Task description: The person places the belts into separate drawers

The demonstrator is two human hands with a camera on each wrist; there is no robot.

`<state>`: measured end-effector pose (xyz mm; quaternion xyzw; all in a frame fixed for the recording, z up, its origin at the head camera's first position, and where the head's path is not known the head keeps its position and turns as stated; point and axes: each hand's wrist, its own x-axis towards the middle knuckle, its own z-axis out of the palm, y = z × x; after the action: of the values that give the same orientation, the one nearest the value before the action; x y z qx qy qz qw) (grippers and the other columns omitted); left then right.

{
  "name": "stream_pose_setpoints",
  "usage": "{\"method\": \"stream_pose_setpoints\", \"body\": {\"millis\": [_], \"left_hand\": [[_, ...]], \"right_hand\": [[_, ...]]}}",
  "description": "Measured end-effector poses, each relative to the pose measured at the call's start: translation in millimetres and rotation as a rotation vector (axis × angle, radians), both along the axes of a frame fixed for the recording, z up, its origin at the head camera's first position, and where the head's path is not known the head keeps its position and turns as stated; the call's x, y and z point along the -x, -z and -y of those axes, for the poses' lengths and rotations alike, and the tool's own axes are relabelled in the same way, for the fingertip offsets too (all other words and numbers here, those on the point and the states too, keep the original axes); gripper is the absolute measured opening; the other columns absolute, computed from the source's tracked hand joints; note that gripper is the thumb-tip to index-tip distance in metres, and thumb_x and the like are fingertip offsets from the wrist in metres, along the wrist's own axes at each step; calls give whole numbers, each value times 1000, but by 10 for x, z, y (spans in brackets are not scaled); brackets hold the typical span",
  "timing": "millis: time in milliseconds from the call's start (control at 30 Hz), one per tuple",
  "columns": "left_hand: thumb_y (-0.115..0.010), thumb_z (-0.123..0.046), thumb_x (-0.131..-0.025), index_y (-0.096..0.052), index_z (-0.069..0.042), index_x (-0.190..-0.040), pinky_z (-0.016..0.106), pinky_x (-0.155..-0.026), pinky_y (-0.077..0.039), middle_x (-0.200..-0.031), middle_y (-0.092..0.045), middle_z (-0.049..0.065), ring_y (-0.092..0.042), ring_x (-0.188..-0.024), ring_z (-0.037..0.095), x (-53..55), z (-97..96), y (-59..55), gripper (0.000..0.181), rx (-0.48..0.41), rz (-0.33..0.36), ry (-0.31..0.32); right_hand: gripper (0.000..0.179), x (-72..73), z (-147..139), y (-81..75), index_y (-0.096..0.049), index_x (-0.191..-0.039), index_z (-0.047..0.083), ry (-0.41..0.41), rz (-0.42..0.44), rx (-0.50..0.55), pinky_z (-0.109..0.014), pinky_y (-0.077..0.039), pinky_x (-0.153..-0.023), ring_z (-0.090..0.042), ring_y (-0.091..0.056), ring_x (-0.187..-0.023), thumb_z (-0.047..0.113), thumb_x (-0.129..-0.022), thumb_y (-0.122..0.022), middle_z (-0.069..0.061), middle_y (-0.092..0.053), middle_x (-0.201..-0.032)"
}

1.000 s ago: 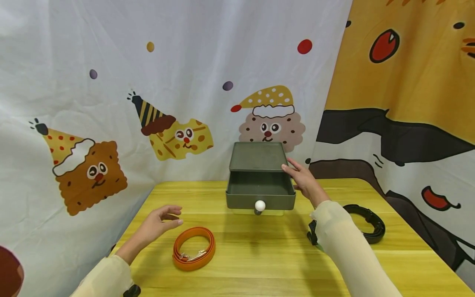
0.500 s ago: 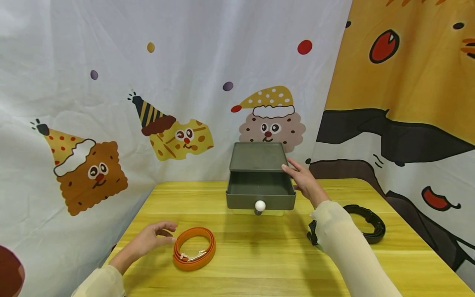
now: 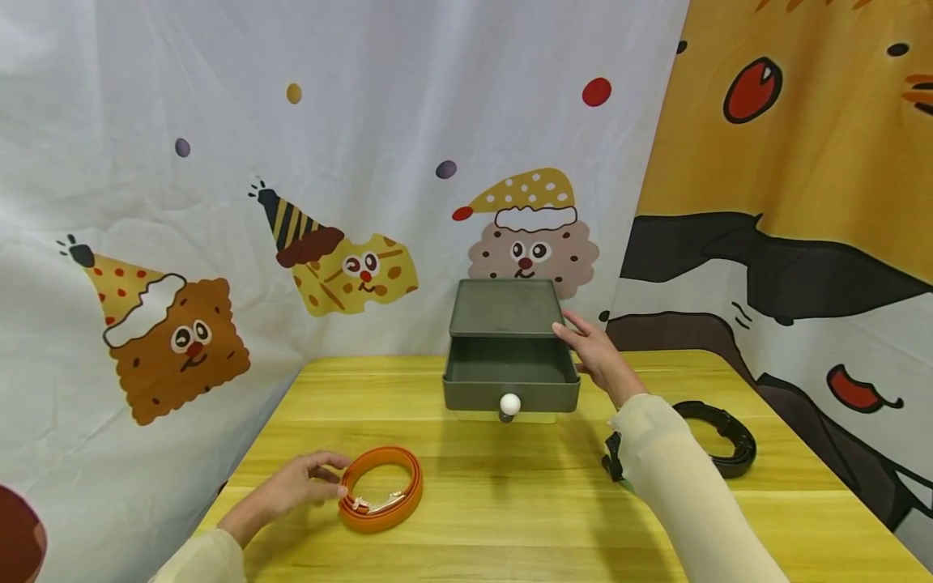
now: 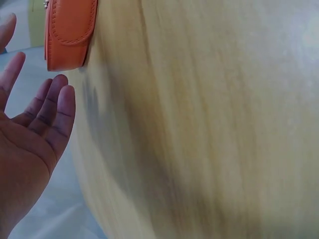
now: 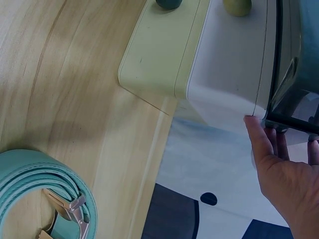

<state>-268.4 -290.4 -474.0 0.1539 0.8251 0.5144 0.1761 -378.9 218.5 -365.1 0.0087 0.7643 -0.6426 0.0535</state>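
My left hand (image 3: 295, 486) is beside a coiled orange belt (image 3: 375, 522) with a silver buckle, fingertips at its left edge. In the left wrist view, the fingers are spread and relaxed below the orange belt (image 4: 72, 30); contact is unclear. My right hand (image 3: 598, 356) rests on the right side of a small drawer cabinet (image 3: 508, 306), its fingers fairly straight. The cabinet's dark grey top drawer (image 3: 474, 397), with a white knob (image 3: 510, 404), is pulled out, and nothing shows inside. From the right wrist, a white drawer (image 5: 224, 55) and a pale green drawer (image 5: 154, 50) appear lower down.
A coiled black belt (image 3: 743, 453) lies at the right of the wooden table (image 3: 466, 518). A coiled teal belt (image 5: 45, 167) with a metal buckle shows in the right wrist view; my right sleeve mostly hides it from the head view. A printed curtain (image 3: 364, 162) hangs behind.
My left hand has come down towards the front of the table and reached the orange belt's left edge. My right hand, the cabinet and the belts have stayed put.
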Motion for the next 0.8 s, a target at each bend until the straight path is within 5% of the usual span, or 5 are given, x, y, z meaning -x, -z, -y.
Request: {"method": "stream_pose_setpoints", "body": {"millis": [433,800], "left_hand": [[-70,-13,-93,-53,9,-133,34,-65,-49,-108,-65,15,-58,-90,22,20,-11,87,48,-23,62,101],[-74,-9,-89,-51,11,-132,28,-73,-49,-104,-64,13,-57,-92,24,62,8,185,52,-41,32,158]], "right_hand": [[73,10,-3,1,-18,-160,32,-1,1,4,-63,-27,-111,-35,-21,-148,47,-100,-56,-11,-21,-163],[72,15,-2,0,-18,-160,33,2,6,-13,-63,-25,-112,-34,-19,-148,47,-100,-55,-11,-20,-163]]}}
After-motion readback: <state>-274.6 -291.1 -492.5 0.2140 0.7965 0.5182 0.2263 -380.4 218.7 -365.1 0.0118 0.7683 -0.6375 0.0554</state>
